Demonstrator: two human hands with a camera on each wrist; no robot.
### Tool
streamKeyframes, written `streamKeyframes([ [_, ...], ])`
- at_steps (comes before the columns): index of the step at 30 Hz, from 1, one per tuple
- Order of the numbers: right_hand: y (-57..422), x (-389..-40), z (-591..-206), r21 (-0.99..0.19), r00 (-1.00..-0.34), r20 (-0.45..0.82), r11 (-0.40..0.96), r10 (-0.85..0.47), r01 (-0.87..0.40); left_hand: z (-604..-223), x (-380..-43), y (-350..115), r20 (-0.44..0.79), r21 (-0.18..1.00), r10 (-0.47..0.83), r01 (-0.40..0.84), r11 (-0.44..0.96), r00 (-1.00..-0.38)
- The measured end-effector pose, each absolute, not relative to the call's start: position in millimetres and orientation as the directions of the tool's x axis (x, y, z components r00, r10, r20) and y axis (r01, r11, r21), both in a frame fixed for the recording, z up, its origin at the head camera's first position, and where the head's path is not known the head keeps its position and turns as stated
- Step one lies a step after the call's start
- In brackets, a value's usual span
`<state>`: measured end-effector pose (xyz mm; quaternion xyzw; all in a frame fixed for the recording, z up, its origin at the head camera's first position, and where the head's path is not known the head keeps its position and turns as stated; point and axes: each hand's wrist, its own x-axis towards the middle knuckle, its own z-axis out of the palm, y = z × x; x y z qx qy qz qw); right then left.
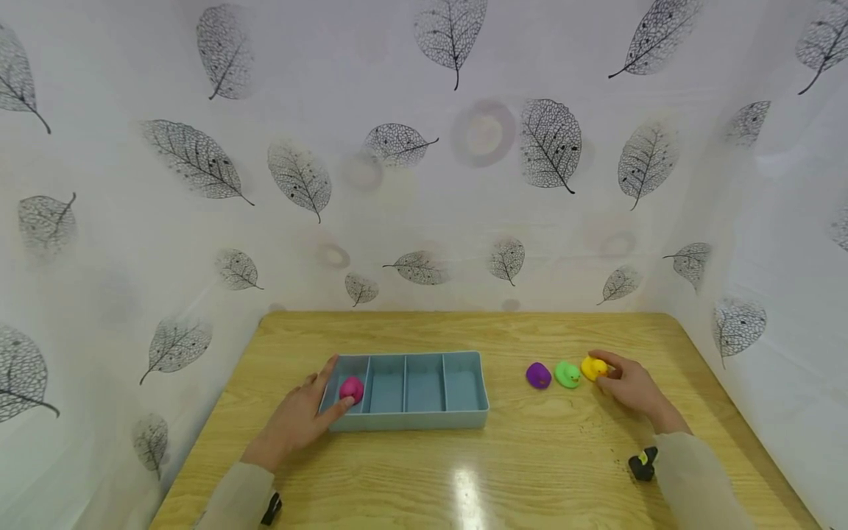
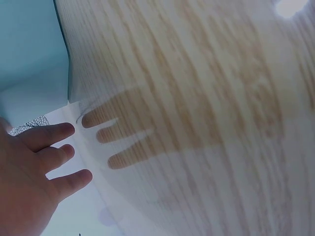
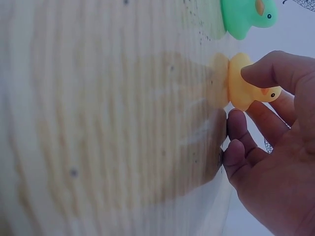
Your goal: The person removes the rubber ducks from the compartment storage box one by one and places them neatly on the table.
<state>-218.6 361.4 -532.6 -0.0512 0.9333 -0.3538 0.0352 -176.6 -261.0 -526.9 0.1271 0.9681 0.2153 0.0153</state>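
Note:
My right hand (image 1: pixel 632 386) pinches a yellow rubber duck (image 1: pixel 593 368) between thumb and fingers; in the right wrist view the duck (image 3: pixel 241 81) sits at the table surface. Left of it stand a green rubber duck (image 1: pixel 567 374) and a purple toy (image 1: pixel 539 376), likely another duck. My left hand (image 1: pixel 301 416) rests at the left end of a blue-grey tray (image 1: pixel 411 421) with several compartments, its thumb over the front rim. A pink toy (image 1: pixel 351 389) lies in the leftmost compartment beside the thumb. In the left wrist view, three fingers (image 2: pixel 71 184) are straight, off the tray.
Tray and toys are on a wood-grain table (image 1: pixel 530 471). White sheeting with leaf prints (image 1: pixel 457 184) rises behind the table and along both sides. A small black device (image 1: pixel 642 464) is at the right sleeve.

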Motion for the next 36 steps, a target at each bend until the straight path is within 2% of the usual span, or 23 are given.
streamKeyframes([
  [10, 364.7, -219.2, -527.6, -0.651, -0.989, -0.028, 0.754, -0.148, -0.094, -528.1, -177.3, -261.7, 0.024, 0.417, 0.247, 0.234, 0.878, -0.969],
  [18, 357.9, -220.8, -508.5, -0.665, -0.999, 0.041, 0.745, -0.03, -0.049, -526.7, -177.3, -261.2, 0.023, 0.426, 0.251, 0.237, 0.873, -0.968],
  [24, 334.6, -221.0, -491.5, -0.685, -0.983, 0.183, 0.717, -0.004, -0.131, -527.2, -176.8, -260.9, 0.026, 0.435, 0.255, 0.241, 0.868, -0.967],
  [29, 312.6, -223.0, -481.1, -0.703, -0.962, 0.27, 0.675, -0.036, -0.223, -528.6, -176.7, -261.3, 0.042, 0.437, 0.261, 0.253, 0.863, -0.964],
  [36, 281.1, -226.2, -470.3, -0.7, -0.94, 0.323, 0.641, -0.107, -0.314, -526.1, -177.5, -264.1, 0.06, 0.43, 0.27, 0.269, 0.862, -0.961],
])
